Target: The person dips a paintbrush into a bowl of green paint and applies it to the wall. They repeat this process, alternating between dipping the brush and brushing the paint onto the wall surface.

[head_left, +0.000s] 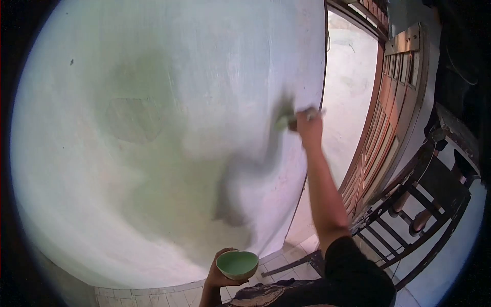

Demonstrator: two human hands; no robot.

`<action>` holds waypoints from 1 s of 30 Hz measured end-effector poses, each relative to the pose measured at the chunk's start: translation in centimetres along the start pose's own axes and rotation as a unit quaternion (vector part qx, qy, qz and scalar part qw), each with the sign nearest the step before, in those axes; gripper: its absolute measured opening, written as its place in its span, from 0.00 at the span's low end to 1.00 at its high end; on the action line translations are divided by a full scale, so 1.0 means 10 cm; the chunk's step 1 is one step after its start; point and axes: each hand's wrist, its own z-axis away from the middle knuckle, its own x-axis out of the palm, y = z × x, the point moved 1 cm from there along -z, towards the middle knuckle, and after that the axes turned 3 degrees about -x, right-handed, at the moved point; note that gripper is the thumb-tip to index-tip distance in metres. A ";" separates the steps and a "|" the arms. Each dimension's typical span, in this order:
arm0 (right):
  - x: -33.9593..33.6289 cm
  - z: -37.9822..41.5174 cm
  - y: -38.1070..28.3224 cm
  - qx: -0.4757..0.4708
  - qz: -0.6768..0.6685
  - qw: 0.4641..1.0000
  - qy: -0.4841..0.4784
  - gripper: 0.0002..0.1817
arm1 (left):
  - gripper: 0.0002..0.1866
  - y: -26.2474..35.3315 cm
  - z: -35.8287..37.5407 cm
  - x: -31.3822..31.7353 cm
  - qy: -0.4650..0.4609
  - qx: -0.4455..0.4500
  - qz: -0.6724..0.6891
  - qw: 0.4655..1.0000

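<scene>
My right hand (pixel 310 125) is raised at the right part of the wall (pixel 240 87), fingers closed round a paintbrush (pixel 284 122). Its bristles look pale green and meet the wall surface, slightly blurred by motion. Low in front of my body, my left hand (pixel 216 277) grips a bowl (pixel 245 275) from its left side and below. Green paint (pixel 236 262) shows inside the bowl. Pale green patches and streaks cover much of the white wall, and the shadow of my arm falls across it.
Right of the wall edge lies a doorway (pixel 348 87) with an open slatted wooden door (pixel 391 112). A dark wooden chair (pixel 406 250) stands at the right, with a person's feet (pixel 420 221) visible through it. Light tiles (pixel 169 297) cover the floor below.
</scene>
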 end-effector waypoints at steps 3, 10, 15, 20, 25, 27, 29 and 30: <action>0.06 -0.77 -0.92 -0.125 -0.036 0.991 -0.035 0.11 | 0.53 -0.11 0.13 0.05 0.073 -0.077 0.117 0.987; -0.19 -2.08 -2.47 -0.519 0.130 0.844 -0.049 0.14 | 0.59 -0.46 0.08 -0.13 0.024 -0.046 -0.027 0.998; -0.07 -2.76 -2.82 -0.578 0.105 0.804 -0.089 0.14 | 0.61 -1.07 0.06 -0.18 0.044 -0.062 -0.128 0.989; 0.12 -3.08 -2.32 -0.632 0.183 0.746 -0.103 0.15 | 0.60 -0.95 -0.02 -0.12 0.060 -0.107 -0.113 0.986; -0.19 -1.76 -1.21 -0.491 0.209 0.791 -0.297 0.17 | 0.56 -0.31 -0.18 0.08 0.099 -0.078 -0.061 0.990; -0.36 -1.14 -0.99 -0.596 0.291 0.664 -0.345 0.16 | 0.52 0.12 -0.21 0.19 0.125 -0.049 0.000 0.991; -0.50 -0.74 -0.89 -0.532 0.317 0.647 -0.445 0.17 | 0.50 0.01 -0.19 0.14 0.136 -0.034 0.032 0.990; -0.53 -0.65 -0.89 -0.473 0.307 0.652 -0.507 0.18 | 0.52 -0.36 -0.16 -0.01 0.130 -0.158 0.201 0.958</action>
